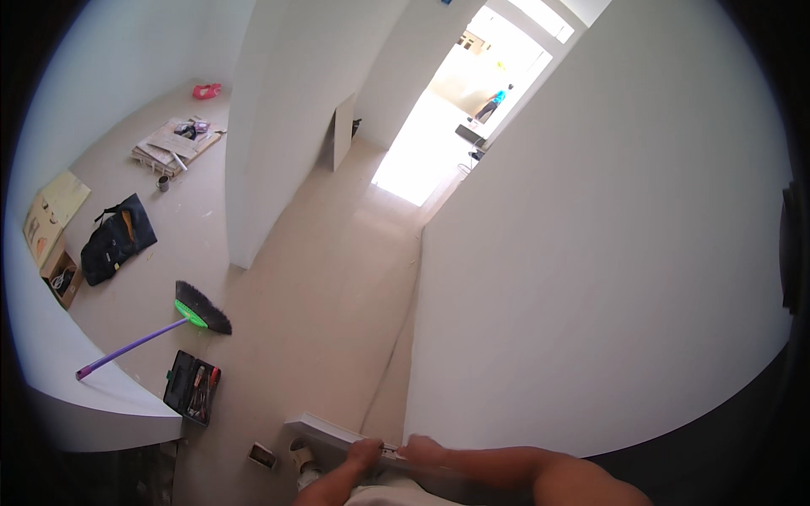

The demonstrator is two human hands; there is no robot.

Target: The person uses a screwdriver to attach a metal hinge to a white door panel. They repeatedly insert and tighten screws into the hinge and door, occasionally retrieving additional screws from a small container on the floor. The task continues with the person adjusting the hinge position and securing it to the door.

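Observation:
At the lower middle a long white board (329, 431) lies crosswise in front of me, with a small metal fitting or recess (387, 450) along it. My left hand (364, 453) is closed at the board, left of that fitting. My right hand (424, 449) is closed just right of it; what its fingers hold is too small and blurred to tell. Left of the board, a small boxy item (262, 455) is on the floor, and an open black toolbox (179, 390) holds several tools, some red-handled.
A broom (131, 346) with purple handle leans on a white ledge (59, 363). Further off are a black bag (110, 244), cardboard boxes (63, 278), stacked panels (164, 143) and a leaning board (342, 135). A large white wall (591, 253) fills the right. A person (494, 101) stands beyond the bright doorway.

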